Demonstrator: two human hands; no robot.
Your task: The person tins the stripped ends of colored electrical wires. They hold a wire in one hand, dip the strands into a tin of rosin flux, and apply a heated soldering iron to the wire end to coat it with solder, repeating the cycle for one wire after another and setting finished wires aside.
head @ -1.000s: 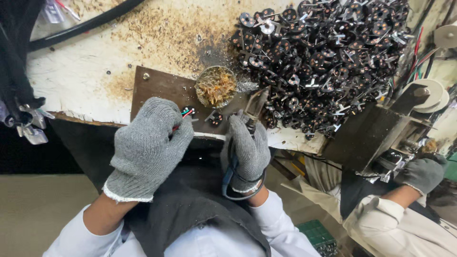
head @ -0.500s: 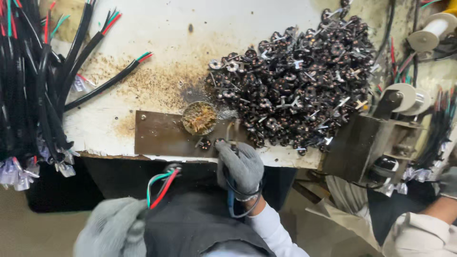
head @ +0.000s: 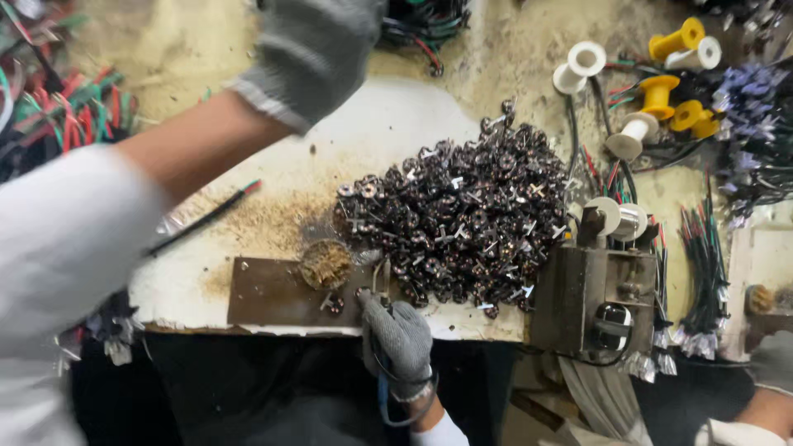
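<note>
- My gloved right hand (head: 398, 337) is clenched on a thin metal tool (head: 382, 279) at the near edge of the workbench (head: 388, 132).
- The tool's tip rests on a brown metal plate (head: 268, 293); a small dark part (head: 333, 304) lies just left of the grip.
- Beyond the grip spreads a heap of dark coils (head: 462, 219).
- My left hand (head: 318, 45) is raised far above the bench; I cannot tell its grasp.
- Spools (head: 657, 91) sit at the far right.

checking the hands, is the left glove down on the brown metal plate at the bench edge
No, the left hand is raised far across the bench, while only the right hand rests by the brown plate.
</note>
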